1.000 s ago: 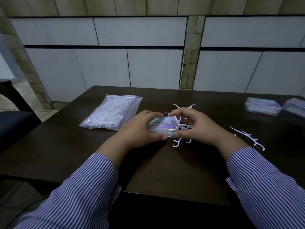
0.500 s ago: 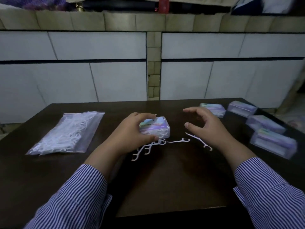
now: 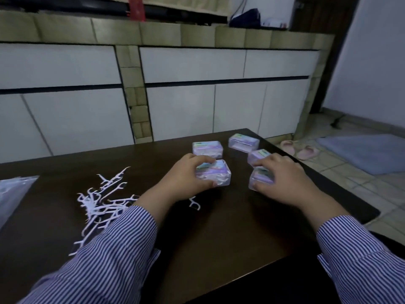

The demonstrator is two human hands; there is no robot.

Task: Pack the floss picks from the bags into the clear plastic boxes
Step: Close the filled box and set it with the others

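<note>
At far left, the bag (image 3: 15,194) lies at the worktop (image 3: 219,233) edge; loose floss picks (image 3: 103,200) sprawl beside it. Left hand (image 3: 186,183) has a closed grip around a filled box (image 3: 213,175), seemingly setting it by the finished boxes (image 3: 207,148). Right hand (image 3: 282,183) curls over another box (image 3: 260,178); full grip unclear. Best to set down flat, lid seated, clear of stray picks. Dark wood worktop, white cabinets (image 3: 186,106) behind, slippers (image 3: 300,150) on tiled floor at right.

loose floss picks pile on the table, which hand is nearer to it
Left. The left hand grips a clear box just right of the loose floss picks; the right hand holds another box farther right.
</note>
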